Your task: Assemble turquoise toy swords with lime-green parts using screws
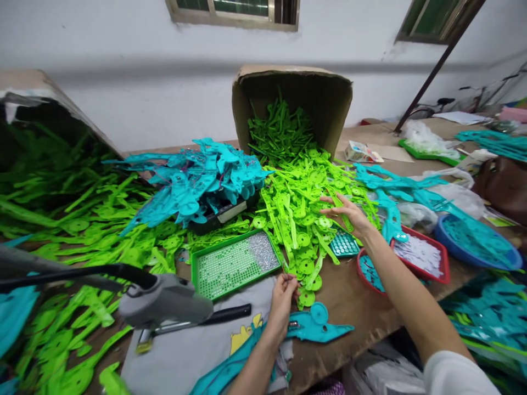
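My left hand (pixel 283 296) is pinched together above a turquoise plastic part (pixel 319 329) that lies near the table's front edge. Whatever its fingertips hold is too small to make out. Over the heap of lime-green plastic pieces (pixel 302 203) my right hand (pixel 349 215) is stretched out with its fingers spread. A green piece shows beside its palm, but no grip on it is visible. The turquoise part has a round disc and a pointed end, and runs back under my left forearm. Close to my left hand lies a green perforated tray (pixel 224 269) with small silvery pieces at one end.
An open carton (pixel 349 99) spills green pieces at the back. Turquoise parts (pixel 197 181) are stacked on the left. A grey tool with a black hose (pixel 164 302) lies at front left. On the right stand a red tray (pixel 442 263) of white pieces and a blue basin (pixel 514 258).
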A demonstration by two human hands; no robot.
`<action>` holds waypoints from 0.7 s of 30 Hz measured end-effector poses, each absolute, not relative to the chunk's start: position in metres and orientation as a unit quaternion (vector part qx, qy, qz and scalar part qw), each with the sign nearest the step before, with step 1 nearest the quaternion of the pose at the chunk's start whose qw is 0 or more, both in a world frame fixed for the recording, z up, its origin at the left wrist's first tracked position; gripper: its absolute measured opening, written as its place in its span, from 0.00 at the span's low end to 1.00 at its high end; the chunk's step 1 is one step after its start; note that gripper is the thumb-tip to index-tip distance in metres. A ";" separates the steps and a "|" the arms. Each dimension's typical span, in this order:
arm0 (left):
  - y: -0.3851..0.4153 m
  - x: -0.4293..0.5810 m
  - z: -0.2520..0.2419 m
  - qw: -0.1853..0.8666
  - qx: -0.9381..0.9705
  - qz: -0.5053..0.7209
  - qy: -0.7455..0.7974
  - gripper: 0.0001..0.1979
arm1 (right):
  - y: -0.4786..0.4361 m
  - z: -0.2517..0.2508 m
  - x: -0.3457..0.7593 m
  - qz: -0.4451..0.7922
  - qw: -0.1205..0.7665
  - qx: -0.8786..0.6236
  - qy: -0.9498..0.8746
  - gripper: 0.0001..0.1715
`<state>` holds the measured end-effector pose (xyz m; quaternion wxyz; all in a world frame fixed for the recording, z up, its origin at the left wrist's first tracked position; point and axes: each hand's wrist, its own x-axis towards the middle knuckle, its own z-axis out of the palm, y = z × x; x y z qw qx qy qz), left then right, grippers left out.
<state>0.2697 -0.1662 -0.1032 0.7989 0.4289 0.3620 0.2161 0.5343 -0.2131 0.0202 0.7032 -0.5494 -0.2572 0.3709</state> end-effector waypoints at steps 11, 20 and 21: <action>-0.170 0.266 -0.085 0.798 0.459 0.182 0.345 0.19 | -0.238 0.002 0.500 0.212 0.658 -0.681 -0.244 0.21; -0.170 0.266 -0.085 0.790 0.462 0.196 0.353 0.20 | -0.196 0.018 0.565 -0.175 0.451 -0.809 -0.333 0.28; -0.170 0.266 -0.085 0.789 0.462 0.194 0.356 0.21 | -0.195 0.018 0.560 -0.171 0.441 -0.802 -0.365 0.26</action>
